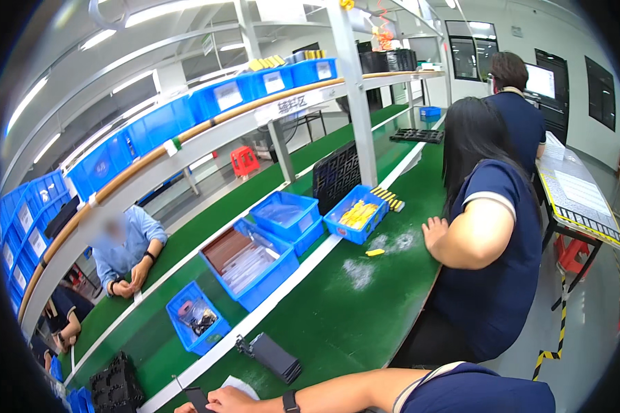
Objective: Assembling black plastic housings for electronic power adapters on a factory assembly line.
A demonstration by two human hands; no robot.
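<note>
My right hand [229, 400], with a black band on its wrist, is at the lower edge. Its fingers are closed on a dark flat rectangular piece [198, 398]. Of my left hand [184, 408] only a sliver shows beside that piece; its fingers are cut off by the frame. A white sheet [243, 387] lies partly under my right hand. Just beyond it, several dark grey rectangular pieces [275, 356] lie together on the green table [324, 330]. A blue bin [198, 318] holding small dark parts and clear bags stands farther off.
A larger blue bin [255, 265] holds brown and clear sheets. Another bin [355, 215] contains yellow pieces; one yellow piece [375, 252] lies loose. A black tray [117, 385] is at lower left. A co-worker [489, 248] sits to my right, another person [127, 248] opposite.
</note>
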